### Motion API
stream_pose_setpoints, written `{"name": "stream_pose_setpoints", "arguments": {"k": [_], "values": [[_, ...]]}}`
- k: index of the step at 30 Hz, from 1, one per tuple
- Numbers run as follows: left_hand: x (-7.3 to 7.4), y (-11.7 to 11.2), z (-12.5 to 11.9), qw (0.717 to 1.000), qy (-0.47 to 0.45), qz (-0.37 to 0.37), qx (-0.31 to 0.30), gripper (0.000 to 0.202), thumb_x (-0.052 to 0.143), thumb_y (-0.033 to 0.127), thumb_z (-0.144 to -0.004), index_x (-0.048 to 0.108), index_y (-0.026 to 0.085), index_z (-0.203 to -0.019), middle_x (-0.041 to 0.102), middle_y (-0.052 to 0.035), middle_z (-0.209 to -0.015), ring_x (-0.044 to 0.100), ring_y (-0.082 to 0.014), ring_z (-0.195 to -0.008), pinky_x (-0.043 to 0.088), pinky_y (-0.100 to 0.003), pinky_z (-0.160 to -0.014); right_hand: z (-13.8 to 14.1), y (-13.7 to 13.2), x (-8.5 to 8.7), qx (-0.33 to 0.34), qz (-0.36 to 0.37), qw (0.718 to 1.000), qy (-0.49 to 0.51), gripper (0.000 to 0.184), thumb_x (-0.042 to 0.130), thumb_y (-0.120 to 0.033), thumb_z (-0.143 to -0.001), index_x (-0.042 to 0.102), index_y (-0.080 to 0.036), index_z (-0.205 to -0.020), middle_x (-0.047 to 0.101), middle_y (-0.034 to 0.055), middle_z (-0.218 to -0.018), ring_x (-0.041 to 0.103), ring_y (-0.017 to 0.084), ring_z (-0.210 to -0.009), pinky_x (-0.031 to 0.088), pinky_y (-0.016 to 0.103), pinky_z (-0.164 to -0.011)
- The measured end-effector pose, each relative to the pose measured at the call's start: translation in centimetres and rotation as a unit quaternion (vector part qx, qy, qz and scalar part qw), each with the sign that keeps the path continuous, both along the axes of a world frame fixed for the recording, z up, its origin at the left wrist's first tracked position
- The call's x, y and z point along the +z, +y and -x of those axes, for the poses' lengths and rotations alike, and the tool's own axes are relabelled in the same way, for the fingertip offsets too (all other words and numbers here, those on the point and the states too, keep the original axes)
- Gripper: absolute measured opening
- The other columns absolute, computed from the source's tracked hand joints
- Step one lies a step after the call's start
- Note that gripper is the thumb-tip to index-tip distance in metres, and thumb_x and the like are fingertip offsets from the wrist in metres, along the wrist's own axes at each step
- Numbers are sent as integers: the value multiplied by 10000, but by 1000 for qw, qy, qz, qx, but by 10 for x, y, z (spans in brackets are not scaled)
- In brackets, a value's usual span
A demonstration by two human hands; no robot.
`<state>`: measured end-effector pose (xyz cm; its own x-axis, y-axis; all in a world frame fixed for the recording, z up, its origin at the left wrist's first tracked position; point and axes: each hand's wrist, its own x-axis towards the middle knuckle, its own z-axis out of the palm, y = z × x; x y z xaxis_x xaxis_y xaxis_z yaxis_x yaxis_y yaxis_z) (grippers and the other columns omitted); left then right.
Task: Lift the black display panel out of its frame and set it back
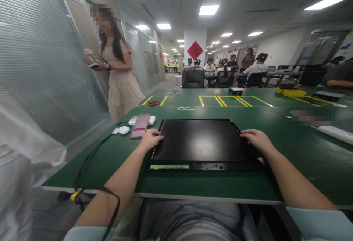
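A flat black panel lies on the green table right in front of me, with a strip of green circuit board showing along its near edge. My left hand grips the panel's left edge, fingers curled over it. My right hand rests on the right edge with fingers bent over the rim. Both forearms reach in from the bottom of the view.
Left of the panel lie a pink phone, a white mouse and a black cable. Red scissors and yellow tape outlines are farther back. A person stands at the left; several people sit in the background.
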<state>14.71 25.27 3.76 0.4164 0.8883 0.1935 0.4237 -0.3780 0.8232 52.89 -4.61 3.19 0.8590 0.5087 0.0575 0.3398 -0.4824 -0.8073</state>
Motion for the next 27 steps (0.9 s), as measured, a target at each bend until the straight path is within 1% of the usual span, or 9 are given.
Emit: {"name": "stream_pose_setpoints", "arguments": {"k": [3, 6, 9, 11, 14, 16, 20, 23, 27], "values": [[0, 0, -1, 1000, 0, -7, 6, 104, 784, 230, -542, 685, 198, -546, 729, -107, -993, 656, -309, -1038, 452, -398, -990, 0, 0, 1, -5, 9, 1000, -2, 229, 682, -281, -721, 788, -191, -903, 753, 55, -841, 574, 143, -544, 493, 301, -640], [1, -1, -1, 1000, 2, -11, 3, 137, 781, 254, -549, 660, 203, -513, 731, -97, -943, 652, -307, -1021, 458, -391, -964, 1, 1, 3, -11, 11, 1000, 3, 219, 684, -274, -720, 791, -194, -895, 752, 53, -836, 578, 144, -550, 496, 299, -647], [2, -3, 0, 1000, -6, -17, 4, 193, 795, 304, -553, 638, 219, -479, 733, -92, -915, 650, -307, -974, 478, -369, -894, 1, 0, 4, -13, 9, 1000, 2, 217, 688, -272, -717, 792, -192, -890, 754, 53, -843, 583, 145, -558, 499, 293, -644], [2, -5, 0, 1000, -10, -8, 0, 216, 795, 338, -561, 631, 221, -480, 725, -79, -836, 651, -287, -887, 484, -342, -806, 0, 0, 2, -12, 7, 1000, -2, 220, 691, -279, -713, 793, -193, -887, 756, 53, -843, 589, 146, -563, 501, 289, -636], [1, -6, 0, 1000, -1, 21, -16, 238, 751, 394, -616, 632, 209, -526, 659, -35, -656, 608, -227, -688, 445, -309, -672, -2, 0, 0, -9, 5, 1000, -11, 226, 698, -296, -698, 794, -197, -876, 758, 53, -832, 602, 154, -576, 504, 285, -623], [1, -6, -1, 999, 13, 17, -23, 258, 718, 406, -651, 618, 205, -524, 625, -22, -606, 577, -207, -628, 419, -305, -640, -2, 0, 0, -8, 5, 1000, -13, 228, 702, -302, -688, 796, -200, -869, 759, 53, -834, 611, 159, -591, 504, 281, -615], [3, -6, -1, 999, 38, -17, -24, 269, 710, 373, -647, 595, 206, -470, 672, -50, -694, 613, -233, -711, 431, -316, -682, 1, -1, 2, -11, -5, 1000, -10, 215, 698, -298, -676, 796, -203, -843, 762, 60, -851, 622, 166, -624, 498, 268, -594], [4, -6, -1, 999, 37, 2, -20, 270, 706, 389, -640, 599, 205, -474, 708, -67, -776, 633, -254, -753, 446, -326, -695, 2, -1, 3, -11, -4, 1000, -6, 213, 692, -291, -677, 796, -201, -840, 760, 59, -838, 606, 157, -597, 494, 268, -593], [2, -4, 0, 999, 11, 25, -16, 263, 675, 416, -654, 624, 195, -520, 742, -98, -1025, 669, -264, -843, 480, -339, -752, 0, 0, 2, -8, 2, 1000, -3, 219, 690, -285, -691, 795, -194, -860, 757, 57, -830, 581, 143, -564, 489, 275, -602]]}}
